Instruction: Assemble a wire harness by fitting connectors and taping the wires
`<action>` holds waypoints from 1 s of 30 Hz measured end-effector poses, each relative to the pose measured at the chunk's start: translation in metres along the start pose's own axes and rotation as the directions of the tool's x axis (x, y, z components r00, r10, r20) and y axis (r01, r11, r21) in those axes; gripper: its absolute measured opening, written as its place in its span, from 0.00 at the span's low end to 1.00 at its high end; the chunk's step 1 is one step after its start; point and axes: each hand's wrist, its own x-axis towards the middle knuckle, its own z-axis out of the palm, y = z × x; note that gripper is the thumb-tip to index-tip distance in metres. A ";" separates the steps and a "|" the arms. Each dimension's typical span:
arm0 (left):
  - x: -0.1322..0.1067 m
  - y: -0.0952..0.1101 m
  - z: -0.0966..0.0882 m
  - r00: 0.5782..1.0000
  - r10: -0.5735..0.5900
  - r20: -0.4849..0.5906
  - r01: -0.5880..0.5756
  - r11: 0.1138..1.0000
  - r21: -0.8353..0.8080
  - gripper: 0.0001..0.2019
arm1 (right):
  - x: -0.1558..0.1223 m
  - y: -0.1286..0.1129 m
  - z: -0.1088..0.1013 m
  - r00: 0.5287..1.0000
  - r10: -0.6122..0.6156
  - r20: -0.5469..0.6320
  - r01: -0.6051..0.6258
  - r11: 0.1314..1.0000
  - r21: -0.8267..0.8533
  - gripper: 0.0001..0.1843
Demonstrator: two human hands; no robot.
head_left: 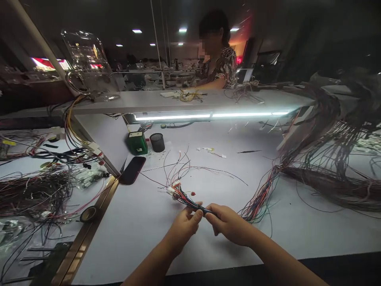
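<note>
A wire harness (pixel 190 202) of red, black, blue and green strands lies across both my hands above the white table. My left hand (pixel 186 222) is closed round the bundle near its left end, thumb on top. Close beside it, my right hand (pixel 229 223) also grips the bundle, its fingertips almost touching the left thumb. White connectors (pixel 171 191) and an orange-topped connector (pixel 176 184) sit at the bundle's left end, with thin loose wires spreading beyond. On the right the strands fan out as a loose tail (pixel 262 194) resting on the table.
Left of centre are a black phone (pixel 133 170), a green box (pixel 137 143) and a dark cup (pixel 157 142). A shelf (pixel 143 102) with a lit tube spans the back. Wire heaps (pixel 35 186) crowd both sides; a tape roll (pixel 88 214) lies left. Beyond the shelf is a person (pixel 222 67).
</note>
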 end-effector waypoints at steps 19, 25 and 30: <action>0.041 0.078 -0.030 0.892 0.451 -0.025 -0.208 0.458 0.864 0.15 | -0.013 0.031 0.051 0.934 -0.357 -0.028 0.247 0.700 -0.670 0.09; -0.021 0.056 -0.035 0.922 -0.144 0.359 0.084 0.980 0.178 0.28 | -0.022 0.016 0.036 0.961 -0.157 -0.227 0.099 0.964 -0.247 0.20; -0.019 0.000 -0.003 0.980 -0.027 0.199 0.023 1.000 0.021 0.23 | -0.019 -0.001 0.022 0.982 -0.076 -0.173 0.110 0.973 0.201 0.24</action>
